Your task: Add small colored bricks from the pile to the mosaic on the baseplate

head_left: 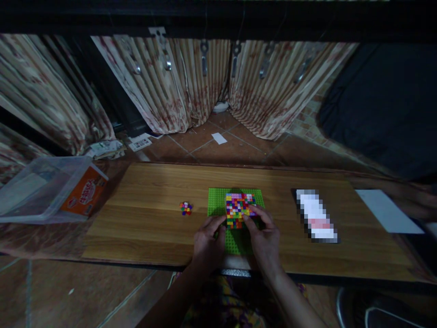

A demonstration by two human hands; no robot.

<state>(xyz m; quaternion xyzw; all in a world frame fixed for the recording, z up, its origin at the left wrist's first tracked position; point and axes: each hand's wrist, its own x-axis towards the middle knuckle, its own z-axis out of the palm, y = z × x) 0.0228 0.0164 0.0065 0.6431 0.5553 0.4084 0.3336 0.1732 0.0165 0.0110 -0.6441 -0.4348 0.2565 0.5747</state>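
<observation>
Landmark: green plate (215,200). Left hand (209,237) at block's (235,207) near-left edge, right hand (265,232) on its right; both sets of fingers bent, grip unclear. Bricks (186,208) left of plate.

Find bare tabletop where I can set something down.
The wooden tabletop is bare left of the small multicoloured brick pile, and between the green studded baseplate and the pixelated, dark-edged flat object, beyond the right hand. It's crowded over the baseplate, where that hand and the left hand flank the multicoloured brick block.
</observation>
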